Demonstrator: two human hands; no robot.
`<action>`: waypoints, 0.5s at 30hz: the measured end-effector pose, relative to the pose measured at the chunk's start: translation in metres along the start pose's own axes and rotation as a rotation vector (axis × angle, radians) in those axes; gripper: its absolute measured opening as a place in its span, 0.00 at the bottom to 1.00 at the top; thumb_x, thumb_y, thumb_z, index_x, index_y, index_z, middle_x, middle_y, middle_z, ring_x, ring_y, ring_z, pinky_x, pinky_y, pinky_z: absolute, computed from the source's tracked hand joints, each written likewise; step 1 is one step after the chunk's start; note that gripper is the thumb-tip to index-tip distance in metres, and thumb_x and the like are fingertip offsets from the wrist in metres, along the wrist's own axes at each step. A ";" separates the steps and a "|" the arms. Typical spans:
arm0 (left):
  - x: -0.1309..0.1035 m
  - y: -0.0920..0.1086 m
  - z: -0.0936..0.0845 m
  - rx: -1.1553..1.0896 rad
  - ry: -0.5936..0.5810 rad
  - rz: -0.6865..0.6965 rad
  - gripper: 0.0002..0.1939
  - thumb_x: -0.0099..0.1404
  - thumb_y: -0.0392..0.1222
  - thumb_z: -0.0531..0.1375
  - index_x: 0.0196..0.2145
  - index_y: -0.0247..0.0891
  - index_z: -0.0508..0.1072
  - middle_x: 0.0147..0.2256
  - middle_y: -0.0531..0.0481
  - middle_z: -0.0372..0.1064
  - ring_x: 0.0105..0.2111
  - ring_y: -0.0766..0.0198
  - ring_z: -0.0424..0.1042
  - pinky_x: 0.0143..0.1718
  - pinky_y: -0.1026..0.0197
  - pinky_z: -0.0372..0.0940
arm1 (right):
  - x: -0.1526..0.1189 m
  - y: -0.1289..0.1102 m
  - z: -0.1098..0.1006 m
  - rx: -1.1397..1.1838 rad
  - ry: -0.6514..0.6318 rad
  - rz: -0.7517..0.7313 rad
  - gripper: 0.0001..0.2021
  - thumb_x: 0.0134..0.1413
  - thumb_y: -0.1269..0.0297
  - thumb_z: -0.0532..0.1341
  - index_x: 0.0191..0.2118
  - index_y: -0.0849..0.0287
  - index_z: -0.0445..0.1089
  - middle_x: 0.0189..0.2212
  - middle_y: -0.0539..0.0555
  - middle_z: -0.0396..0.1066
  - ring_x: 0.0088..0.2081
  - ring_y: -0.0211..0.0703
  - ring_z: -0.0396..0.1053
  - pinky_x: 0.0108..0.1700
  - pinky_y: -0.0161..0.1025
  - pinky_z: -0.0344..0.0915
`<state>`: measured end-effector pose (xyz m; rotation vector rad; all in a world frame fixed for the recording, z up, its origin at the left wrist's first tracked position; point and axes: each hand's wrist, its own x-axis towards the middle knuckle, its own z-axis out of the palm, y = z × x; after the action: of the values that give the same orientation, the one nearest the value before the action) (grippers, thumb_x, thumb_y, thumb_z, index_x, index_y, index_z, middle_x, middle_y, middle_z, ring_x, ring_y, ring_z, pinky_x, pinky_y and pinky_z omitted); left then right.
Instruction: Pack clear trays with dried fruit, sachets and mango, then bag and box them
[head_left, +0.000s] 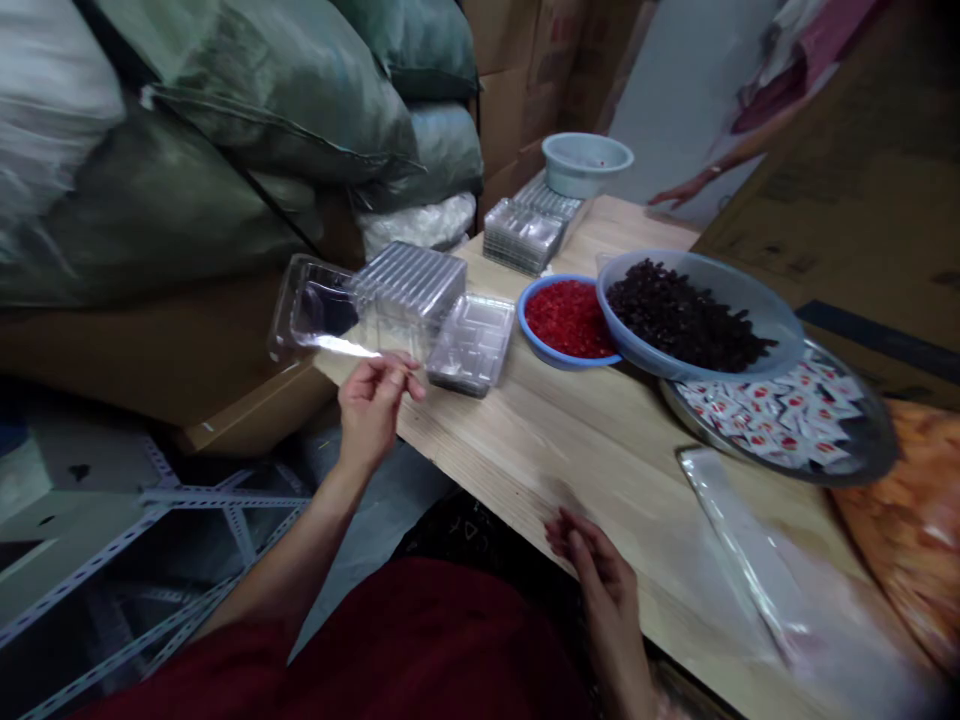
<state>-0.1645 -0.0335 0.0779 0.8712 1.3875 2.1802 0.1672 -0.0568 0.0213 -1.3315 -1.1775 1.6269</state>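
Note:
My left hand (375,405) is over the table's front left edge, thumb and fingertips pinched together; what they hold, if anything, I cannot make out. Just behind it, a clear plastic tray (311,300) juts past the table edge; whether my fingers touch it I cannot tell. Beyond my fingers are a stack of clear trays (412,280) and a shorter stack of compartment trays (472,340). My right hand (600,570) hovers by the front edge, fingers loosely curled and apart, slightly blurred, with nothing seen in it.
On the wooden table (517,440) are a blue bowl of red pieces (566,320), a bowl of dark dried fruit (697,315), a metal tray of small packets (780,420) and plastic bags (735,540). Farther back stand more trays (525,235), a basin (589,165) and another person's hand (679,195).

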 end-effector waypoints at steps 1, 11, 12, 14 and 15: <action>-0.021 0.001 0.013 -0.002 -0.108 -0.084 0.09 0.61 0.46 0.69 0.33 0.42 0.75 0.39 0.48 0.74 0.24 0.67 0.71 0.28 0.60 0.70 | 0.003 -0.007 0.009 0.073 -0.035 -0.025 0.29 0.59 0.43 0.65 0.59 0.55 0.72 0.51 0.62 0.78 0.48 0.52 0.78 0.48 0.47 0.76; -0.148 -0.055 0.065 -0.025 -0.696 -0.749 0.10 0.65 0.51 0.66 0.37 0.44 0.75 0.38 0.47 0.75 0.26 0.66 0.70 0.25 0.62 0.66 | 0.047 0.000 -0.013 0.357 0.420 -0.114 0.41 0.49 0.51 0.72 0.67 0.53 0.58 0.30 0.44 0.69 0.24 0.31 0.63 0.26 0.30 0.59; -0.143 -0.058 0.063 0.019 -0.606 -0.726 0.09 0.64 0.50 0.66 0.38 0.44 0.74 0.38 0.48 0.75 0.26 0.66 0.70 0.25 0.63 0.65 | 0.049 0.008 -0.021 0.330 0.453 -0.134 0.40 0.48 0.51 0.72 0.66 0.54 0.60 0.29 0.43 0.68 0.24 0.30 0.62 0.25 0.29 0.58; -0.122 -0.060 0.061 0.101 -0.397 -0.578 0.10 0.63 0.48 0.67 0.39 0.45 0.73 0.38 0.50 0.75 0.26 0.67 0.69 0.27 0.64 0.64 | 0.051 0.024 -0.032 0.263 0.490 -0.162 0.38 0.49 0.50 0.71 0.63 0.56 0.62 0.28 0.43 0.66 0.23 0.30 0.62 0.25 0.30 0.58; -0.106 -0.060 0.062 0.136 -0.319 -0.468 0.11 0.63 0.46 0.68 0.40 0.45 0.72 0.38 0.50 0.74 0.28 0.67 0.69 0.29 0.64 0.65 | 0.052 0.030 -0.035 0.230 0.490 -0.171 0.37 0.50 0.49 0.71 0.63 0.57 0.62 0.28 0.43 0.66 0.23 0.30 0.62 0.25 0.30 0.59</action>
<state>-0.0443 -0.0354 0.0122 0.7999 1.4167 1.5426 0.1907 -0.0120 -0.0260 -1.3370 -0.7615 1.1804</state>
